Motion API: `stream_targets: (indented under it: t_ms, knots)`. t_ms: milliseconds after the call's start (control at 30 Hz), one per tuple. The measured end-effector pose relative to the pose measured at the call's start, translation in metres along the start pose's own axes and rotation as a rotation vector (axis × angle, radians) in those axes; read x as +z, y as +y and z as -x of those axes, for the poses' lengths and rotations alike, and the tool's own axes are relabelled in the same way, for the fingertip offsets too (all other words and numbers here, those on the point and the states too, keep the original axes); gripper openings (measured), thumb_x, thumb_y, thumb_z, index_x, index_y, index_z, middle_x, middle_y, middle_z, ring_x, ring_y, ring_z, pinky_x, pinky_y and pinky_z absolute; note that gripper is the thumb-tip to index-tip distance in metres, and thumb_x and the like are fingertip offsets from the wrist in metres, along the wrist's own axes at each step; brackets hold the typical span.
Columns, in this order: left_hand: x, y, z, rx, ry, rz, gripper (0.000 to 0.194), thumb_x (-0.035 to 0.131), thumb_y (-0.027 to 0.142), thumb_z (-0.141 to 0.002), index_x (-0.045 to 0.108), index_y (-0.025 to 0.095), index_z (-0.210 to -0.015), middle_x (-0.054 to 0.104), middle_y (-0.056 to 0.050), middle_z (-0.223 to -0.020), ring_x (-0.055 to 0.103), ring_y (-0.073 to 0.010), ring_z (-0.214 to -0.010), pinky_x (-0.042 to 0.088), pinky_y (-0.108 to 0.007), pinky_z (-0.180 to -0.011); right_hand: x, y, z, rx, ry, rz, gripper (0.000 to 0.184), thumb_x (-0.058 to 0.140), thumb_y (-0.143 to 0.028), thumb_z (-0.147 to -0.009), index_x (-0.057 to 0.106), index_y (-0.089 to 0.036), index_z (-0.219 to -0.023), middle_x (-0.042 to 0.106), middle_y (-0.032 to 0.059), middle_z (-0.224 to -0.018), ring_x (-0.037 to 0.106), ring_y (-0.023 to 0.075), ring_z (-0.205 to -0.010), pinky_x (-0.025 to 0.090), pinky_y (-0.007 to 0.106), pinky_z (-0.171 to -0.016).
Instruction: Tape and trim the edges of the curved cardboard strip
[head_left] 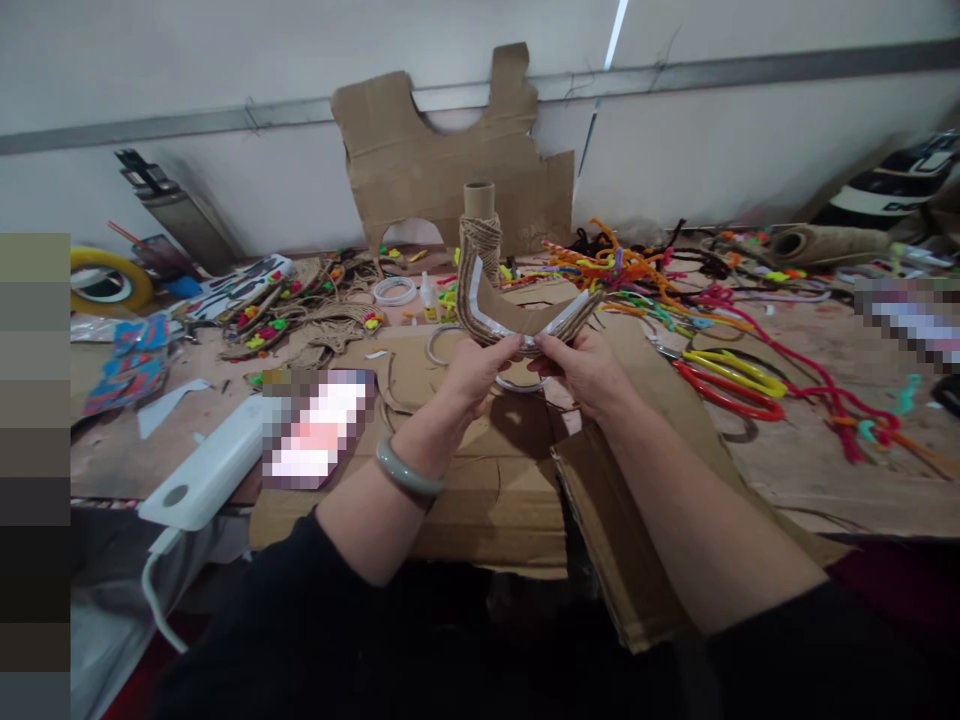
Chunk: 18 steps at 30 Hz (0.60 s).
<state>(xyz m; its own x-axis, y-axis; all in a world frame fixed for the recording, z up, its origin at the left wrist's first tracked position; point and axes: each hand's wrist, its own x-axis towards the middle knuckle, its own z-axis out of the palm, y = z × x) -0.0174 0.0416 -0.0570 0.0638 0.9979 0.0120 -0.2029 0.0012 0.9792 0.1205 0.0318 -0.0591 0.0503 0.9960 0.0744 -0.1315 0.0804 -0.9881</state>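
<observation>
Between my two hands is a curved cardboard piece (517, 312), a crescent edged with rows of twine and a white strip along its inner side. My left hand (480, 375) grips its lower middle, thumb pressed on the strip. Close beside it, my right hand (589, 375) pinches the same piece, thumb on top; the fingers beneath are hidden. Just behind the piece stands a cardboard tube wound with twine (480, 225). Sheets of cardboard (450, 500) lie under my hands, and a white ring (517, 384) shows partly below them.
Scissors with red and yellow handles (731, 385) lie right of my hands, near colourful cords (615, 265). A phone (322, 430) and white power strip (210, 460) are at left. Twine pieces (322, 300), a small glue bottle (428, 295) and a cut cardboard sheet (450, 160) are farther back.
</observation>
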Motion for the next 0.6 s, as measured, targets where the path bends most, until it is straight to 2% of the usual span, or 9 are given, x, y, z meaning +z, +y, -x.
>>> stream_targets:
  t_ms: [167, 333, 500, 600]
  knots:
    - [0.0, 0.005, -0.001, -0.043, 0.006, 0.094, 0.014, 0.071, 0.026, -0.067, 0.065, 0.015, -0.073, 0.065, 0.001, -0.069, 0.055, -0.0088, -0.06, 0.042, -0.023, -0.061, 0.001, -0.002, -0.001, 0.02, 0.046, -0.062, 0.034, 0.08, -0.037, -0.053, 0.061, -0.019, -0.075, 0.065, -0.0028, -0.064, 0.057, 0.0091, -0.047, 0.046, 0.021, -0.046]
    - [0.0, 0.01, -0.004, -0.052, 0.072, 0.142, 0.009, 0.069, 0.018, -0.07, 0.061, 0.015, -0.071, 0.061, 0.003, -0.063, 0.051, -0.0065, -0.056, 0.041, -0.02, -0.061, 0.002, -0.005, -0.001, 0.032, 0.071, -0.102, 0.033, 0.079, -0.035, -0.053, 0.059, -0.02, -0.075, 0.065, -0.0041, -0.065, 0.055, 0.0077, -0.045, 0.046, 0.021, -0.045]
    - [0.0, 0.011, -0.003, -0.061, 0.081, 0.148, 0.009, 0.07, 0.018, -0.07, 0.061, 0.015, -0.071, 0.061, 0.003, -0.064, 0.052, -0.0066, -0.057, 0.041, -0.02, -0.061, 0.003, -0.006, 0.0, 0.02, 0.107, -0.106, 0.032, 0.078, -0.034, -0.054, 0.058, -0.02, -0.074, 0.065, -0.0047, -0.063, 0.055, 0.0078, -0.045, 0.047, 0.022, -0.045]
    - [-0.002, 0.012, -0.006, -0.039, 0.11, 0.225, 0.011, 0.069, 0.019, -0.07, 0.059, 0.016, -0.071, 0.062, 0.004, -0.065, 0.055, -0.0066, -0.059, 0.043, -0.02, -0.065, 0.003, -0.007, 0.0, 0.028, 0.127, -0.089, 0.031, 0.078, -0.035, -0.055, 0.056, -0.019, -0.071, 0.063, -0.0045, -0.06, 0.054, 0.0079, -0.043, 0.047, 0.021, -0.045]
